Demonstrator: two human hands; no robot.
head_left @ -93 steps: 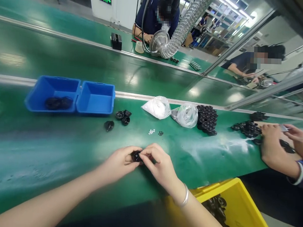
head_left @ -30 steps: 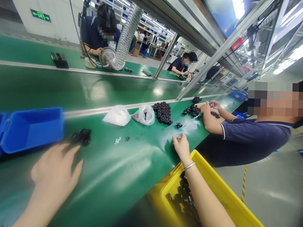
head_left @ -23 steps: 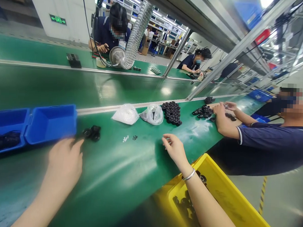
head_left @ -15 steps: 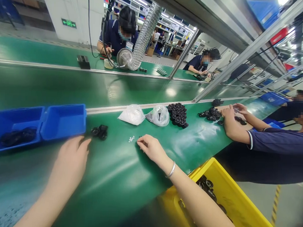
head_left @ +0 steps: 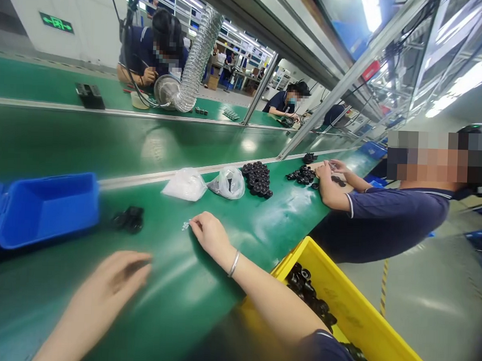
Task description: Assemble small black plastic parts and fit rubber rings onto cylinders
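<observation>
My right hand (head_left: 211,233) rests low over the green work surface (head_left: 173,299), its thumb and fingertips pinched together. Right beside those fingertips lie a few tiny white pieces (head_left: 185,226); anything inside the pinch is too small to make out. My left hand (head_left: 106,284) hovers nearer to me, smeared by motion, thumb and fingers apart with no object visible between them. Beyond it sits a black part with rounded sections (head_left: 129,219). Behind my right hand stand a bag of white material (head_left: 185,184) and an open clear bag with dark contents (head_left: 230,183).
Blue bins (head_left: 46,208) stand at left. Round black parts (head_left: 257,178) are grouped beyond the bags. A yellow crate (head_left: 363,306) of black parts is below my right forearm. A co-worker (head_left: 390,217) handles parts at right. A metal post (head_left: 314,117) rises behind.
The view has swung right, so the scene shifts left. My left hand has come back toward me, away from the blue bin and black part. My right fingertips are closer to the white pieces.
</observation>
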